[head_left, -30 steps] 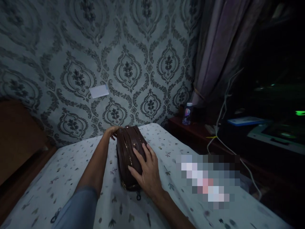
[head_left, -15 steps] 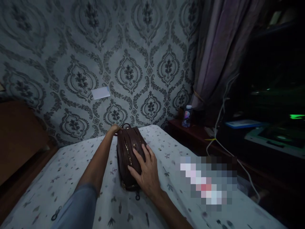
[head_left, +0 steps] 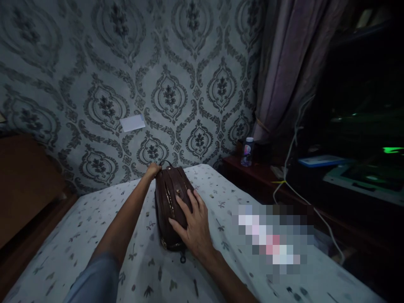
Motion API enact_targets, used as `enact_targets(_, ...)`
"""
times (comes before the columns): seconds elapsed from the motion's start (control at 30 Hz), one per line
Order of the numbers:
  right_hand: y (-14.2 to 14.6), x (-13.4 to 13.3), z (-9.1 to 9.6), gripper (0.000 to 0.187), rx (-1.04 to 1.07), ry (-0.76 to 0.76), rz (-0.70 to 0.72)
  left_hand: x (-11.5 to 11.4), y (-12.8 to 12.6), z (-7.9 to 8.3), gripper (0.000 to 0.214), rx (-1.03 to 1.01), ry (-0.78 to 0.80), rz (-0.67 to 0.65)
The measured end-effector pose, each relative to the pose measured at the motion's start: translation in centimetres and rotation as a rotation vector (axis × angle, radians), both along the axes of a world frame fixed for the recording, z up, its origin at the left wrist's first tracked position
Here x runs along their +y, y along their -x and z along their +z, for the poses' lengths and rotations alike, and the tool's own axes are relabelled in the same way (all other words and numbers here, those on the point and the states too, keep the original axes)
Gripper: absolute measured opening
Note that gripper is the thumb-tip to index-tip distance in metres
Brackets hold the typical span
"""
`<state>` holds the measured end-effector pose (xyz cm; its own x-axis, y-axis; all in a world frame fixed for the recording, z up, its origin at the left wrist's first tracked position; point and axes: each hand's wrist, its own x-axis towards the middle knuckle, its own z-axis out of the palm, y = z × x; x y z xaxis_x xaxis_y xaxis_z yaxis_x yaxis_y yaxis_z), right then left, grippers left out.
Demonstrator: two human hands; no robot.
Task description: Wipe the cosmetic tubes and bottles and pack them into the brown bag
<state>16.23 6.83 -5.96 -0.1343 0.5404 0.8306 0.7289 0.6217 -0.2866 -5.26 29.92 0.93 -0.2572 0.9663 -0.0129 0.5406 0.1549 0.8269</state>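
Observation:
A dark brown leather bag [head_left: 170, 198] lies lengthwise on the bed [head_left: 94, 227], which has a pale sheet with small printed motifs. My right hand [head_left: 192, 225] rests flat on the near right side of the bag, fingers spread over it. My left hand [head_left: 153, 170] reaches to the bag's far end, its fingers curled round something there, apparently the bag's small loop or zip pull. The fingertips are hidden behind the bag.
A patterned wall rises behind the bed, with a white card [head_left: 132, 123] stuck on it. A dark side table [head_left: 252, 172] at right holds a small bottle [head_left: 247, 151], beside a curtain [head_left: 284, 71] and white cables [head_left: 293, 139]. A wooden headboard [head_left: 25, 185] stands at left.
My left hand has closed tighter at the bag's far end and lifted slightly. The right hand stays on the bag.

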Motion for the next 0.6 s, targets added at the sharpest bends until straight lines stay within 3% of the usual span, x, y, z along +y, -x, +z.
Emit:
enact_targets(0.27,0.0,-0.1,0.0,0.053,0.006,0.009,0.003,-0.4,-1.0,0.2,0.036,-0.087,0.073,-0.043)
enact_targets(0.6,-0.1,-0.1,0.0,0.055,-0.011,-0.013,-0.010,2.6,-2.9,4.2,0.035,0.090,0.197,-0.175)
